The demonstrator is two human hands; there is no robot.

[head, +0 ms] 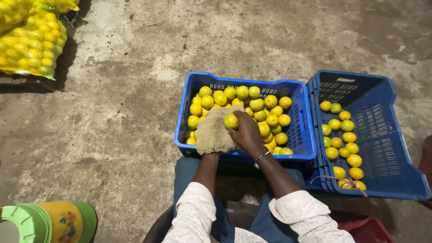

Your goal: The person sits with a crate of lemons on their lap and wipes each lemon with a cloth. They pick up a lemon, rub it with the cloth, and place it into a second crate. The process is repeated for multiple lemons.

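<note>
The left hand [215, 143] is wholly hidden under a coarse tan cloth [217, 129], so its grip cannot be told. The right hand [246, 132], at frame centre, curls closed around a glossy yellow-green fruit [231, 121], pressing it against the cloth above the full blue crate [245, 118]. Lower frame edge cuts off both sleeves.

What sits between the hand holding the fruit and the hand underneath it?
In the head view, a tan coarse cloth lies between them: the left hand is hidden beneath it, and the right hand presses a yellow fruit onto it.
</note>
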